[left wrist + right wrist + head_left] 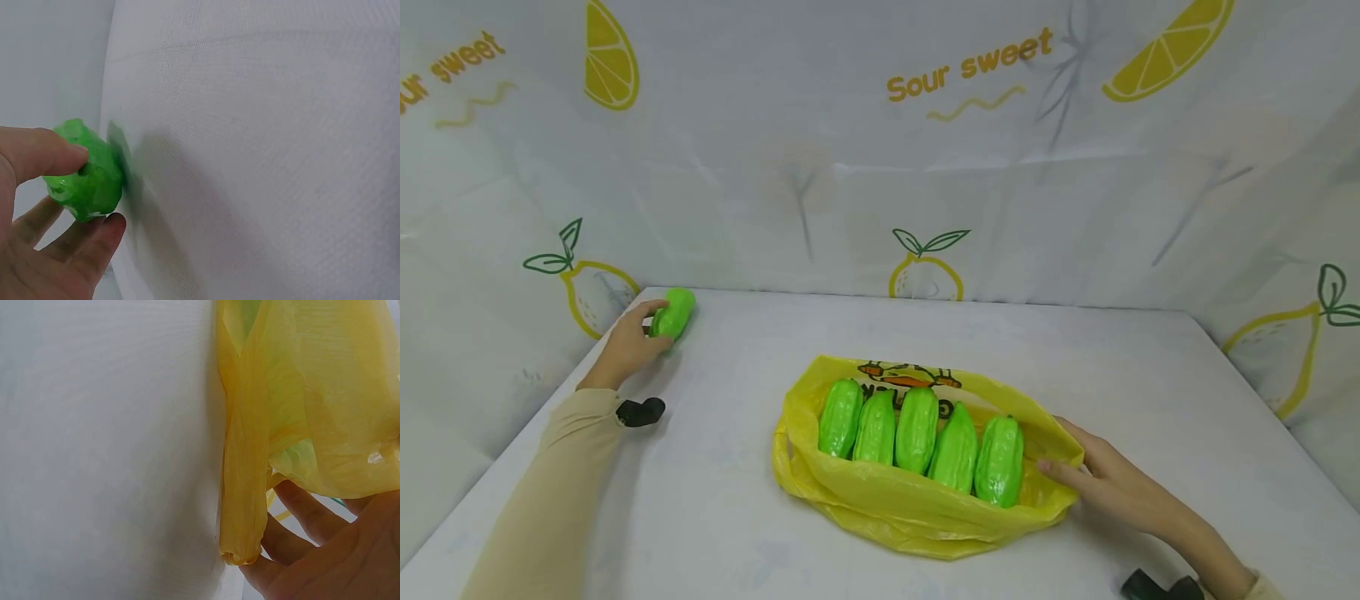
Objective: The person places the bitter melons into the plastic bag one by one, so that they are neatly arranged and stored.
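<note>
At the table's far left corner, my left hand (pixel 631 343) holds a glossy bright-green ridged gourd (pixel 676 313) between thumb and fingers. In the left wrist view the thumb lies across the gourd (pixel 94 178), with the fingers below it, close to the white surface. A yellow plastic bag (pixel 917 521) lies at the middle, its mouth spread wide. Inside, several similar green gourds (pixel 917 429) lie side by side in a row. My right hand (pixel 1108 475) grips the bag's right rim, thumb over the inner side. The right wrist view shows fingers behind the bag's rolled edge (pixel 244 487).
A white cloth covers the table (pixel 722 500). Behind it hangs a white backdrop (pixel 737 167) printed with lemons and lettering. Black wrist straps show at the left cuff (pixel 640 412) and the right one (pixel 1157 586).
</note>
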`<action>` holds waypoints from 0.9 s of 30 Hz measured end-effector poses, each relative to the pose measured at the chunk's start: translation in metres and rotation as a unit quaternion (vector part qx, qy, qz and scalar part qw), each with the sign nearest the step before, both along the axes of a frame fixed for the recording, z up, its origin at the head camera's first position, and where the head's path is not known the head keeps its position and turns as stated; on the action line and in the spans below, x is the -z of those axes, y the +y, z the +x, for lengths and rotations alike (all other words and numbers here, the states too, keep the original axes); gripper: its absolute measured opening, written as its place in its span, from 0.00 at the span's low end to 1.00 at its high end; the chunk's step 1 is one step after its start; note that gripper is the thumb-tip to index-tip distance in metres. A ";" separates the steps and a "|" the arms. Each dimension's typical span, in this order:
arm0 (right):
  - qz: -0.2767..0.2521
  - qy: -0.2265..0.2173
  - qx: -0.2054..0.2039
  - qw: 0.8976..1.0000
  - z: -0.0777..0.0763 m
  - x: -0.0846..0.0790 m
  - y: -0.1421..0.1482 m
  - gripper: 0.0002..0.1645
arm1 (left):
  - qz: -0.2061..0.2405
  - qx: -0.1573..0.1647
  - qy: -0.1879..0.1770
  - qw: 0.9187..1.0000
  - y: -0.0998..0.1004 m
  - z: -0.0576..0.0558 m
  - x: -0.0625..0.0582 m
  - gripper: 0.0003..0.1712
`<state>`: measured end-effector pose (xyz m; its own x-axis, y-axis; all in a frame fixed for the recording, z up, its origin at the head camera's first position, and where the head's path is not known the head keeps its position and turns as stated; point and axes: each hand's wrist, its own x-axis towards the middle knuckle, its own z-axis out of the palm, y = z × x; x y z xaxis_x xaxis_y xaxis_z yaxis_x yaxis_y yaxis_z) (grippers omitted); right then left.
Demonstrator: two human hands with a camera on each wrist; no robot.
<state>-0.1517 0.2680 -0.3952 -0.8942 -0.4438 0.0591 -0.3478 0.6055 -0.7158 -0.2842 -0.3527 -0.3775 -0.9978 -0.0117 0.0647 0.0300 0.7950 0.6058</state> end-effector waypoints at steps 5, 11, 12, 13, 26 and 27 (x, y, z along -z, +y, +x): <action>0.002 0.005 -0.001 1.000 0.000 0.000 0.000 0.29 | 0.005 0.019 -0.033 0.999 0.001 0.000 -0.003 0.43; -0.003 0.005 -0.005 1.000 0.001 0.000 0.001 0.29 | -0.014 0.049 -0.045 0.998 0.002 -0.003 -0.001 0.44; -0.003 0.005 -0.005 1.000 0.001 0.000 0.001 0.29 | -0.017 0.054 -0.043 0.997 0.002 -0.003 -0.001 0.44; -0.002 0.007 -0.004 1.000 0.001 0.000 0.001 0.29 | -0.021 0.059 -0.040 0.997 0.002 -0.003 0.000 0.44; 0.000 0.018 -0.010 1.000 0.001 0.000 0.000 0.28 | -0.031 0.050 -0.025 0.998 0.013 -0.001 0.001 0.36; 0.000 0.020 -0.010 1.000 0.001 0.000 0.000 0.28 | -0.028 0.049 -0.023 0.998 0.015 -0.001 0.001 0.35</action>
